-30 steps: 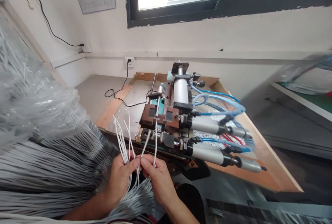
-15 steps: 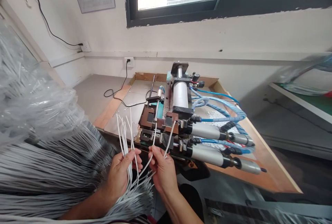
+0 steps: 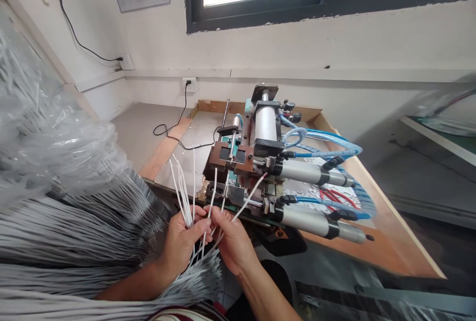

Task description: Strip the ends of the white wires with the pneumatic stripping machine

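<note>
Several white cables [image 3: 182,192] stand up in a loose fan from my left hand [image 3: 182,244], whose fingers are closed around them. Its thumb presses against one cable close to my right hand. My right hand [image 3: 234,241] pinches a white cable [image 3: 223,202] whose upper end reaches the front of the pneumatic machine [image 3: 243,157]. Another cable [image 3: 249,199] with a red tip slants out to the right from the same hand. Brown jaw blocks [image 3: 222,155] of the machine sit together just beyond the cable ends. Where the cables pass between my palms is partly hidden.
Large bundles of grey-white cables [image 3: 74,226] under clear plastic [image 3: 67,147] fill the left side. Silver cylinders [image 3: 316,219] and blue air hoses [image 3: 327,150] extend rightward over the wooden-edged bench [image 3: 401,251]. Trimmed white scraps lie around them. A shelf [image 3: 439,132] stands at right.
The brown jaw blocks have come together. A red tip now shows on the right cable. My hands have drawn closer, and one more cable stands between them at my left thumb.
</note>
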The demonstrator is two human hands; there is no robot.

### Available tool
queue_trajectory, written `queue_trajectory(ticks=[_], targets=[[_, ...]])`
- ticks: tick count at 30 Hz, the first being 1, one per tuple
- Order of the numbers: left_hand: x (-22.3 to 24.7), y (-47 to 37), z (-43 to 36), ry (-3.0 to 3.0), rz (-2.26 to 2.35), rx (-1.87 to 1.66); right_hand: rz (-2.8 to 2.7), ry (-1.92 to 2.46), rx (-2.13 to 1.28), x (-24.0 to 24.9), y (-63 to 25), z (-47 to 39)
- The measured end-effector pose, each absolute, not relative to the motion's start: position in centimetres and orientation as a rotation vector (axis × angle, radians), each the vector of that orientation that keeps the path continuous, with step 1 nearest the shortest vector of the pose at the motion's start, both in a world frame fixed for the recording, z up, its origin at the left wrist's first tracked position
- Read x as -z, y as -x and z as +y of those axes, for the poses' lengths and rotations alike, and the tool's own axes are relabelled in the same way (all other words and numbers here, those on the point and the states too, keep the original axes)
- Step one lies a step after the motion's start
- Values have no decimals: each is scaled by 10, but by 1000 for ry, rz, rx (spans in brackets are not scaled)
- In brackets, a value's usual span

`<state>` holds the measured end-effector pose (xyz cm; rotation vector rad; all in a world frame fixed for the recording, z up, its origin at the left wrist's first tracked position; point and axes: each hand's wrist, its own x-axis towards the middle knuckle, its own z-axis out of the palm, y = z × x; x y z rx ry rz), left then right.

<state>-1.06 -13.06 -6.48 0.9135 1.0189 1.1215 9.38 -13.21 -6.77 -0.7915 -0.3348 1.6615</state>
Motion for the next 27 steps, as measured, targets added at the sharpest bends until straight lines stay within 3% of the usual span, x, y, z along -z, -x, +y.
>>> queue_trajectory(ticks=[8,19,24,27], targets=[[63,13,-132,-944,1049,-1158,-365,972,-1383,72,-97,-144],[65,15,-135,-969,1073,-1122,-278,941,-1480,69,-100,-132],[74,15,-138,-1051,1024,-1053,-435,726,-1762,68,-94,-131],[75,18,-138,-1162,1050,-1036,-483,810,-1599,68,-91,-136]])
